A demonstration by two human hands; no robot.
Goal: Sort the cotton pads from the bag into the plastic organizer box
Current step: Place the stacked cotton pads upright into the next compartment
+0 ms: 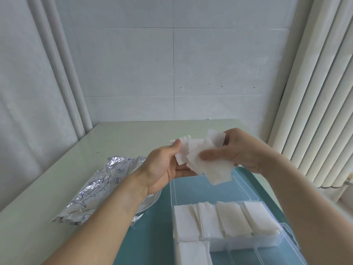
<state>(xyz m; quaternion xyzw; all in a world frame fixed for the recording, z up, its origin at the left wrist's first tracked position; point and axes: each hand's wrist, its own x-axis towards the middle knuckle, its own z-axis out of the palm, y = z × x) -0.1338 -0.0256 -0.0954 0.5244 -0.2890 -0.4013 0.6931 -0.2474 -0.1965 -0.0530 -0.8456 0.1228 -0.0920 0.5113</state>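
Silver foil catches the light on the left of the pale worktop [57, 169], where the crinkled bag [99, 186] lies flat, printed with a fish outline and small round icons. Its near end is partly hidden by the left forearm, and a clear plastic piece [150, 202] shows just under that wrist. The left hand [162, 167] is raised above the worktop, palm turned inward, thumb up and fingers curled under a loose, fanned bunch of white cotton pads [206, 161]; its grip is closed on the left side of the bunch. The right hand [240, 150] holds the same bunch from the other side, thumb pressed across the front of the pads and fingers curled behind them, so both grips are closed on it. The pads splay at different angles, the lowest one hanging down over the open lid [210, 190] of the organizer box [267, 243]. That box sits on a teal mat [154, 232] at the near right. Its far row of compartments is filled with leaning stacks of pads [225, 219], and one near-left compartment holds another stack [193, 253]; the compartments to its right show only clear plastic. White pleated curtains [321, 104] hang on the far right.
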